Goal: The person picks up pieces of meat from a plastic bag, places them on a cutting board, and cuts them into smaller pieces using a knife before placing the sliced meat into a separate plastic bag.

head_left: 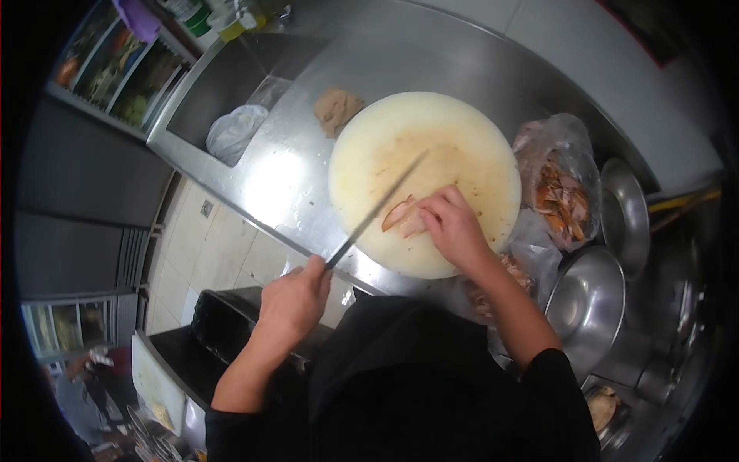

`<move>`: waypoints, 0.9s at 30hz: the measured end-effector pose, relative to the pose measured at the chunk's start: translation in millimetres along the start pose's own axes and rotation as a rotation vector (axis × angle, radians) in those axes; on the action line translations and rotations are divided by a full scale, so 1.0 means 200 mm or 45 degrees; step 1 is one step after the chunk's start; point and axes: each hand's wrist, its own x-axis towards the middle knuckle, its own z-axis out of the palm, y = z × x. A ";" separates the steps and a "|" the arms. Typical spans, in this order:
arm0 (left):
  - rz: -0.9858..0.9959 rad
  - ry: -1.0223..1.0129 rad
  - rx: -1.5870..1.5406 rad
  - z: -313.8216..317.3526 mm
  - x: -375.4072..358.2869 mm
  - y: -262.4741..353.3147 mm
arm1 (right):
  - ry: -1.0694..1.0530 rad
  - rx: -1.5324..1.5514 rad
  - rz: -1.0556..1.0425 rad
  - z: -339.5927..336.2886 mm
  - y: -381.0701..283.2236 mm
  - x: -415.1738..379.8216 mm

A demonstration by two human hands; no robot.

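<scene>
Pieces of sliced cooked meat, pale with a reddish-brown edge, lay on a round cream-coloured cutting board, a little below its centre. The person's right hand came in from the right, its bunched fingertips touching the meat; whether they pinched it or only pressed it down, I could not tell. The left hand was wrapped firmly around the dark handle of a long, narrow knife — its blade slanted across the board, beside the meat.

The board sat on a stainless-steel counter. Just beyond its upper left edge was a crumpled tan cloth. To the right stood a clear plastic bag of browned meat pieces, next to two steel bowls. Paler meat scraps showed below, partly hidden behind the right forearm.

At upper left, a white plastic bag lay crumpled in a sink. A green container was cut off at the top edge — any lettering on it was too small and blurred to read. Black clothing filled the bottom foreground, and another person, far off at lower left, was hard to make out.
</scene>
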 end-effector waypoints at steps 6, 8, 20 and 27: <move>-0.184 -0.069 -0.038 0.18 0.08 -0.11 | -0.401 -0.417 -0.150 0.11 0.13 0.19; -0.144 -0.059 -0.052 0.21 0.09 -0.14 | -0.340 -0.414 -0.074 0.08 0.09 0.18; -0.095 -0.080 -0.076 0.18 0.11 -0.12 | 0.475 -1.237 0.412 -1.00 0.30 -0.24; 0.027 -0.069 0.078 0.13 0.06 -0.06 | 0.037 -0.522 0.128 -0.34 0.07 -0.25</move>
